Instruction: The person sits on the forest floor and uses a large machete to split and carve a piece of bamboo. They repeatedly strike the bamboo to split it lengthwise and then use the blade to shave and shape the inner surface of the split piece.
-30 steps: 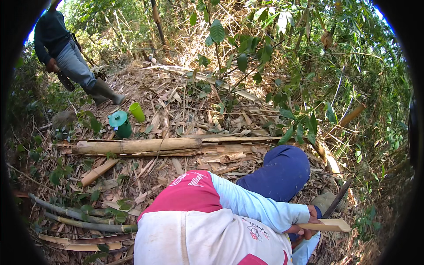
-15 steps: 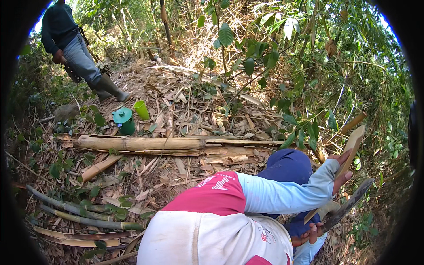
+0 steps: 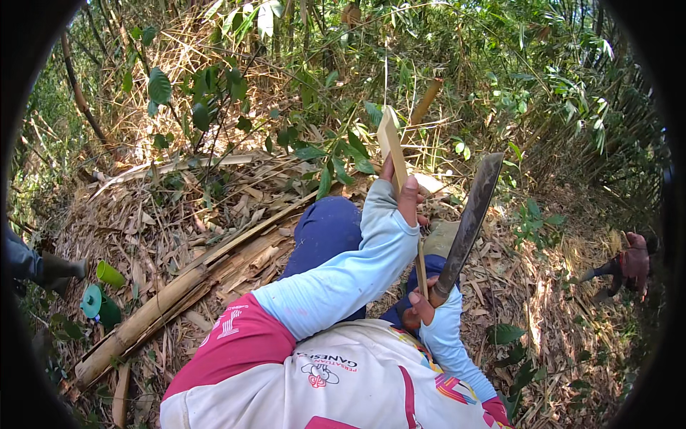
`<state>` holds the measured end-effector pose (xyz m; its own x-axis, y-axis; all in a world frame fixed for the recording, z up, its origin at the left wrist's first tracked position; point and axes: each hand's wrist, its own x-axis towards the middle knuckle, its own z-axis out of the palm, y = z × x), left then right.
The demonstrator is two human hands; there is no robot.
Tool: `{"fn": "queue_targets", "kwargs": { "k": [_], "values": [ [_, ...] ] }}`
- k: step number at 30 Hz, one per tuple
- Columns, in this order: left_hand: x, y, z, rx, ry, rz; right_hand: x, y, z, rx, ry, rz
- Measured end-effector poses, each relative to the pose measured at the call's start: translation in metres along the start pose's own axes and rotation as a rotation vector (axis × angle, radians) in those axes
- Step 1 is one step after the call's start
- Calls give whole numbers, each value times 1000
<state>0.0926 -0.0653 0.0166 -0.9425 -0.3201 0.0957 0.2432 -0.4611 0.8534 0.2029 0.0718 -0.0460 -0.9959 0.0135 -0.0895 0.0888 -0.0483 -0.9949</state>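
Fingers of the left hand (image 3: 406, 196) wrap a pale, flat split-bamboo strip (image 3: 391, 146) held upright, while the right hand (image 3: 423, 306) grips a long dark machete (image 3: 468, 222) just right of it.

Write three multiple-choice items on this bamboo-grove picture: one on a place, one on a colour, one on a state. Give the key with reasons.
1. Where does the thick bamboo pole lie?
A. on the leaf litter at the person's left
B. across the person's knees
C. leaning upright on a tree

2. What colour are the person's sleeves?
A. black
B. light blue
C. yellow

3. How is the bamboo strip held?
A. lying flat on the ground
B. tucked under one arm
C. raised upright in the left hand

Key: 1 A, the pole rests on dry leaves by the green cups. 2 B, both forearms show light blue cloth. 3 C, the left hand grips the strip with its end pointing up, while the right hand grips the long knife beside it.
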Motion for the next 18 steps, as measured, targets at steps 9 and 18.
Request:
{"fn": "queue_targets", "kwargs": {
  "k": [9, 18],
  "values": [
    [19, -6, -9, -177, -175, 89, 0, 23, -13, -21, 101, -72],
    [32, 4, -15, -281, -289, 31, -3, 30, -18, -30, 123, -95]
  ]
}}
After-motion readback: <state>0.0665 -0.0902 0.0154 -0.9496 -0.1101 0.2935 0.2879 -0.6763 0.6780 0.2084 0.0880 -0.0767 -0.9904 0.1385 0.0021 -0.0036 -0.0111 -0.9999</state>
